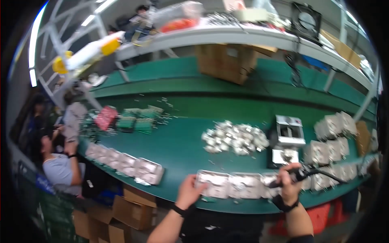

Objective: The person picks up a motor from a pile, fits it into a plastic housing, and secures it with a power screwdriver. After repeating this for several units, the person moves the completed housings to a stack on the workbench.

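My left hand is at the left end of a row of shallow whitish housings, its thumb over the edge of the nearest housing and its fingers along the side. My right hand is closed around a black electric screwdriver, whose cable trails to the right. The tool's tip points left over a housing farther along the row. Another housing sits between my hands. Motion blur hides small details inside the housings.
Beyond the row lie a heap of small whitish parts and a silver-black machine. Stacked housings stand right. Leftward are more housings, green boards and a seated person. Cardboard boxes stand below the table edge.
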`<state>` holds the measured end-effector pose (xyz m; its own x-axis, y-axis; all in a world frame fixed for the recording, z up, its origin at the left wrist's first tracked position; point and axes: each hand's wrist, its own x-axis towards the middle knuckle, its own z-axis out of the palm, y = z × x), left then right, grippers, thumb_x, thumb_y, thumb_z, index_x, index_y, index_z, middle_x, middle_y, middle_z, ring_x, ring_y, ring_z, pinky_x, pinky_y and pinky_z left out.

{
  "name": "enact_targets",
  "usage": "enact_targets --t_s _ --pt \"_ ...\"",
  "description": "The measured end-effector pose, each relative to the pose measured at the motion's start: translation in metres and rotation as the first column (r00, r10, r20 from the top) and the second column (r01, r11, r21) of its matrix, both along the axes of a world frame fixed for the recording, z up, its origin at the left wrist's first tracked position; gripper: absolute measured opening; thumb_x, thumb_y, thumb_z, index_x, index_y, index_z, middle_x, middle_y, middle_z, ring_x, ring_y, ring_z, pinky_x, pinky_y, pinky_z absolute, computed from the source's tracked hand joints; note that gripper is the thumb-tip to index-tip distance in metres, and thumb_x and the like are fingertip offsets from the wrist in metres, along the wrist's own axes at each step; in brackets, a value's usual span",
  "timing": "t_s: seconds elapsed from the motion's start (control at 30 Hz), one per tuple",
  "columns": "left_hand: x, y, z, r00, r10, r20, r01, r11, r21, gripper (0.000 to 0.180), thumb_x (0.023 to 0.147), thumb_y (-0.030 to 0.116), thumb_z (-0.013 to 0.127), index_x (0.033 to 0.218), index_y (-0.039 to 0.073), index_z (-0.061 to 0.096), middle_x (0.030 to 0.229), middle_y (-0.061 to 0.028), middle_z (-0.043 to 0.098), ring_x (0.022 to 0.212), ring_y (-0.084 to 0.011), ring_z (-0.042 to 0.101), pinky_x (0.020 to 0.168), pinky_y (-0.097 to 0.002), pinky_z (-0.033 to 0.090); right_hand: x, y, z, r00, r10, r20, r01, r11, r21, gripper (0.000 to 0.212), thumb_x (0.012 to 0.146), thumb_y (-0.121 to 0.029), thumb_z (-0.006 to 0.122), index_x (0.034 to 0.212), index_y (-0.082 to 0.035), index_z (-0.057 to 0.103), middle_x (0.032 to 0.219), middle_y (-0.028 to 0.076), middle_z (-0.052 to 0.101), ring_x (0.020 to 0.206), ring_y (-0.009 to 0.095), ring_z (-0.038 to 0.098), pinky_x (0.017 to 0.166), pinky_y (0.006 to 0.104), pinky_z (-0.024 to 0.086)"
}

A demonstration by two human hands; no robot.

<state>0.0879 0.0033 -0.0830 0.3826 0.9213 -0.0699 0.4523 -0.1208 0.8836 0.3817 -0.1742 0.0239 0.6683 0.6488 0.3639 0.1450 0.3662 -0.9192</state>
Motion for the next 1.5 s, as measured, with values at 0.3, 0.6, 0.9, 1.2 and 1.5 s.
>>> enact_targets --t_s 0.3,0.6,0.9,1.2,1.5 --pt "0.024 -0.018 0.012 0.997 -0.062 -0.052 0.056 0.991 -0.118 0.05 0.083 0.031 0.086 0.114 0.002 0.06 0.091 -0.0039 0.068 0.076 -0.0108 0.063 0.069 -0.0281 0.054 0.024 -0.015 0.017 1.0 -0.018 0.017 0.019 0.999 -0.034 0.02 0.088 -0.003 0.058 0.104 -0.007 0.046 0.075 0.007 0.058 0.056 0.013 0.053 0.057 0.026 0.047" --pt "0.006 0.003 0.012 0.993 -0.003 0.12 0.01 0.998 -0.061 0.044 0.083 0.02 0.084 0.112 0.002 0.057 0.09 -0.0043 0.068 0.078 -0.0115 0.062 0.072 -0.0267 0.051 0.048 0.009 0.071 0.993 -0.101 0.064 0.086 0.974 0.21 0.017 0.093 -0.008 0.06 0.108 -0.006 0.051 0.08 0.012 0.063 0.058 0.016 0.054 0.058 0.0293 0.047" --pt "0.021 -0.006 0.016 0.999 0.0 0.04 0.004 0.997 -0.083 0.045 0.078 0.019 0.087 0.11 0.001 0.059 0.079 -0.0007 0.062 0.069 -0.0085 0.055 0.065 -0.0254 0.047 0.091 0.034 0.08 0.951 -0.18 0.25 0.159 0.982 0.102 0.014 0.093 -0.009 0.059 0.103 -0.002 0.052 0.077 0.012 0.064 0.057 0.016 0.059 0.057 0.0285 0.049" --pt "0.016 -0.008 0.022 1.0 0.023 0.012 -0.022 0.997 -0.075 0.044 0.078 0.02 0.087 0.108 0.001 0.06 0.078 0.0008 0.059 0.07 -0.009 0.052 0.065 -0.025 0.046 0.058 0.027 0.087 0.99 -0.09 0.111 0.079 0.992 0.101 0.017 0.093 -0.013 0.06 0.104 -0.003 0.052 0.079 0.013 0.064 0.059 0.016 0.058 0.058 0.0303 0.05" --pt "0.016 -0.008 0.032 0.999 0.04 0.034 -0.043 0.995 0.096 0.049 0.077 0.015 0.087 0.116 0.002 0.061 0.087 -0.0019 0.06 0.074 -0.0137 0.055 0.07 -0.0286 0.049 -0.009 0.013 0.067 0.973 0.224 -0.057 -0.219 0.972 0.083 0.029 0.092 -0.021 0.063 0.11 -0.007 0.045 0.084 0.015 0.061 0.058 0.02 0.055 0.056 0.0339 0.051"
